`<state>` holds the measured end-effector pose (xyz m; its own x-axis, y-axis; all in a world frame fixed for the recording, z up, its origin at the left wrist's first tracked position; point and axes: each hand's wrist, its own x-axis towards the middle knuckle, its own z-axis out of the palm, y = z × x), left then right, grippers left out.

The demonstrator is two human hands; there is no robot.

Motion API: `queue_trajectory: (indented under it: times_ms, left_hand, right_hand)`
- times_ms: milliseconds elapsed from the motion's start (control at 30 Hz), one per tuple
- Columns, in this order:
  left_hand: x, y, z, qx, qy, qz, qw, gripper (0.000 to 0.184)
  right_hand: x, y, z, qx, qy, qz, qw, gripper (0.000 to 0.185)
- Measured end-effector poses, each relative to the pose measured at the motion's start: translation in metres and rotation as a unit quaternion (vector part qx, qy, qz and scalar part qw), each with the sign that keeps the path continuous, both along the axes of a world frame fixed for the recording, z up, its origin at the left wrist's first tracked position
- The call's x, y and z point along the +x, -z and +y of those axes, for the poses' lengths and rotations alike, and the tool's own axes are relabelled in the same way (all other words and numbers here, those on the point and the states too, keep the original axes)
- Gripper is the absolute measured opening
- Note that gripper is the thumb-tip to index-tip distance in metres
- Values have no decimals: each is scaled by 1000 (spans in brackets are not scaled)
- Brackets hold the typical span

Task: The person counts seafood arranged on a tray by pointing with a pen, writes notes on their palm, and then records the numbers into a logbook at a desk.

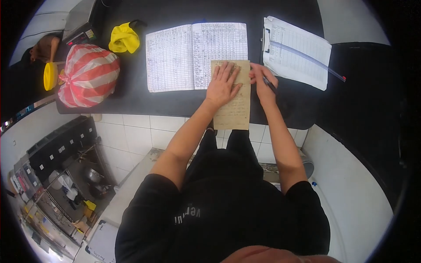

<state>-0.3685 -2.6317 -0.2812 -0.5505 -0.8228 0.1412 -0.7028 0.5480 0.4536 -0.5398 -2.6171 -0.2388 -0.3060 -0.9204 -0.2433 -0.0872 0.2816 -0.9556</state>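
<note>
My left hand (223, 85) lies flat with fingers spread on a long brown sheet of paper (237, 109) covered in handwriting. The sheet overlaps the right page of an open ledger notebook (170, 57), and its lower end hangs past the table's edge. In my right hand (265, 85) is a dark pen (269, 84), gripped beside the sheet's right edge; the fingertips are near or touching that edge, I cannot tell which. Both ledger pages carry dense handwritten rows in a grid.
Right of the ledger lies a clipboard (285, 70) of papers with a clear ruler-like strip (302, 56) across it. A red-striped plastic bag (94, 74), yellow cloth (123, 38) and a keypad device (83, 37) stand left on the black table (175, 101). Shelving (61, 144) is below left.
</note>
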Motion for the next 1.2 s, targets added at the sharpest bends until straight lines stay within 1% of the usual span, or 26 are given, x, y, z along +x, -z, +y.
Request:
queue_trajectory:
  times_ms: [33, 100, 133, 200, 233, 300, 333, 400, 433, 467, 533, 567, 633, 667, 733, 767, 833, 967, 1033, 1200]
  left_hand:
    - [1, 0, 0, 2, -2, -4, 1000, 57]
    - [1, 0, 0, 5, -7, -4, 1000, 57]
    - [2, 0, 0, 4, -8, -7, 1000, 57]
    - [1, 3, 0, 6, -12, -7, 1000, 57]
    - [1, 4, 0, 4, -9, -16, 1000, 58]
    - [2, 6, -1, -2, -13, -23, 1000, 58]
    - [2, 5, -2, 6, -12, -20, 1000, 59]
    - [3, 4, -2, 12, -10, -18, 1000, 59]
    - [3, 4, -2, 11, -14, -11, 1000, 58]
    - [2, 4, -2, 11, -18, -4, 1000, 58]
    - [3, 5, -3, 10, -16, -2, 1000, 58]
    - [3, 5, -2, 10, -17, -3, 1000, 58]
    - [3, 6, -2, 9, -16, -4, 1000, 58]
    - [3, 6, -2, 7, -18, -8, 1000, 58]
    - [3, 6, -3, 9, -18, -6, 1000, 57]
    - [3, 6, -2, 11, -18, -5, 1000, 57]
    - [3, 7, -2, 12, -17, -6, 1000, 56]
    - [3, 10, -2, 10, -17, -8, 1000, 56]
    - [3, 10, -2, 10, -17, -8, 1000, 56]
    - [3, 10, -2, 11, -19, -15, 1000, 57]
  right_hand:
    - [-1, 2, -12, 1, -3, 4, 1000, 28]
    - [-1, 7, -32, 79, -59, -56, 994, 29]
    - [4, 11, -39, 80, -62, -52, 994, 29]
    - [17, 20, -48, -38, 9, -103, 994, 25]
    - [20, 25, -49, -37, 6, -100, 994, 25]
    - [26, 35, -55, -61, 47, -117, 990, 21]
    - [26, 38, -57, -65, 43, -115, 990, 21]
    - [25, 44, -53, -24, 42, -86, 995, 23]
    - [26, 49, -55, -34, 57, 11, 998, 27]
    - [26, 55, -56, -36, 58, 13, 998, 27]
    - [25, 63, -56, -94, 70, 129, 985, 31]
    - [26, 67, -56, -93, 71, 132, 984, 31]
    - [32, 70, -60, -145, 101, 135, 975, 33]
    - [34, 71, -60, -145, 100, 136, 975, 33]
    - [40, 63, -59, -92, 117, 116, 982, 31]
    - [40, 63, -59, -90, 117, 117, 982, 31]
    - [40, 67, -58, -132, 108, 160, 972, 30]
    - [35, 78, -58, -117, 83, 180, 973, 31]
    - [36, 72, -59, -141, 79, 230, 960, 33]
    - [38, 68, -58, -115, 74, 222, 966, 33]
